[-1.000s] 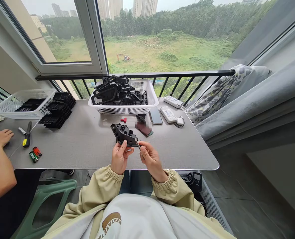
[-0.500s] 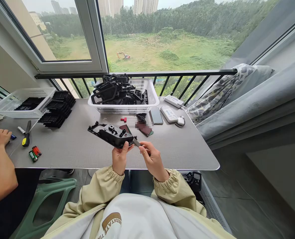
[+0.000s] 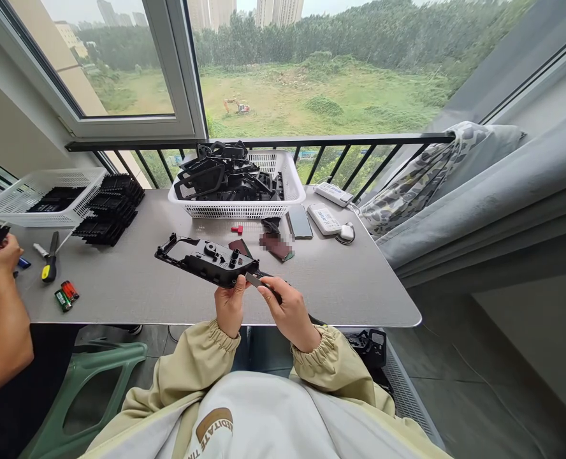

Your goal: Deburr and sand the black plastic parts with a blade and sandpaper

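Observation:
My left hand (image 3: 230, 307) is closed on the lower right end of a black plastic trim piece (image 3: 212, 260). This piece has an open frame at its left end, with posts and clips along its face, and it is tilted above the table. In my right hand (image 3: 289, 312) is a flat-bladed tool (image 3: 260, 284) with a grey metal blade and a dark handle. The blade's tip lies at the trim piece's right end, close to my left thumb; whether it touches the plastic I cannot tell.
Black plastic parts (image 3: 225, 175) fill a white basket (image 3: 239, 209) by the railing. Rightward lie a phone (image 3: 300, 222) and white boxes (image 3: 324, 219). On the left are stacked black parts (image 3: 108, 210), a yellow-black tool (image 3: 50, 268), batteries (image 3: 67, 295) and a co-worker's hand (image 3: 2, 256) holding a black part.
The trim piece has shifted left and turned its face more toward me. The blade has moved left, nearer my left thumb. The co-worker's hand has risen with a black part.

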A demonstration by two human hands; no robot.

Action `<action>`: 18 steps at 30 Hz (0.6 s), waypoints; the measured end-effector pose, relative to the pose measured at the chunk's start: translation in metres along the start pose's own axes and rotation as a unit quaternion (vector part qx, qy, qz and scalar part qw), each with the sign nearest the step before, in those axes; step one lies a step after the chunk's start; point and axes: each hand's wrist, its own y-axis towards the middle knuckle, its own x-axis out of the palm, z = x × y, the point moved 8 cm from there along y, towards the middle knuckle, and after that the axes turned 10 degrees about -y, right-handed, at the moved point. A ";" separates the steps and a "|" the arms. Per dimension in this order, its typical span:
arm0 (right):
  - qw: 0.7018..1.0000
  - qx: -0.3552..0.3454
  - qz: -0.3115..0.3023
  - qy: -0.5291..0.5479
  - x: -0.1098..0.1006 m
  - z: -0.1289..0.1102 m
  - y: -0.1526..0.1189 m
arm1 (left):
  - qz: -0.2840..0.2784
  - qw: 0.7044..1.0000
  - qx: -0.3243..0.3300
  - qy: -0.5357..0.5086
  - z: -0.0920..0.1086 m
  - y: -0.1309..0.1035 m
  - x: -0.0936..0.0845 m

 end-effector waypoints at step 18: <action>0.972 0.107 0.005 0.208 -0.004 0.025 0.019 | 0.006 0.999 0.010 -0.032 0.013 0.010 0.011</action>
